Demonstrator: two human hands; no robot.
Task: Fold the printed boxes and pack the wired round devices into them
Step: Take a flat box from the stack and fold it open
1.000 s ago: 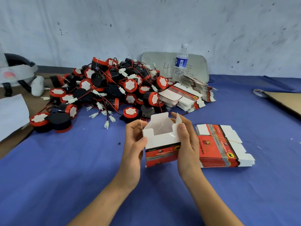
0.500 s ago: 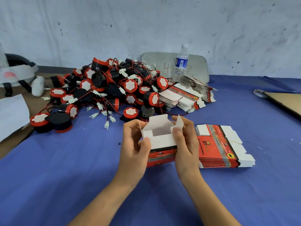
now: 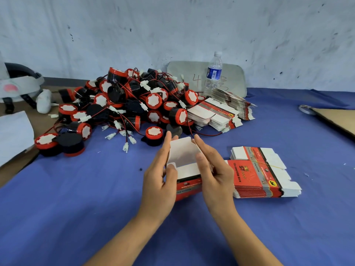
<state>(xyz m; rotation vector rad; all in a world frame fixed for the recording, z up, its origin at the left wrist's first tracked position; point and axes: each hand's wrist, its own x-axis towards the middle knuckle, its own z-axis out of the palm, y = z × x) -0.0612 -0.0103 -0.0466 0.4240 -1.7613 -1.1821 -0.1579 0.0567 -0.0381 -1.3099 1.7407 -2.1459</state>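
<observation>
The heap of round devices (image 3: 134, 108), glossy black plastic with red rims and thin leads, lies behind on the blue cloth (image 3: 76, 208). The left hand (image 3: 159, 179) clasps the left wall of the half-erected box (image 3: 187, 169), thin card that is white inside and printed red outside, with its thumb on the small rounded flap. The right hand (image 3: 215, 175) pinches the opposite wall. Best to fold the side flaps in squarely before the tuck lid. A banded stack of flat boxes (image 3: 257, 173) lies just beside.

Left hand (image 3: 160, 175) and right hand (image 3: 214, 169) face each other, fingers stretched forward, thumbs bent in — pinching the box (image 3: 184, 150) between them.
</observation>
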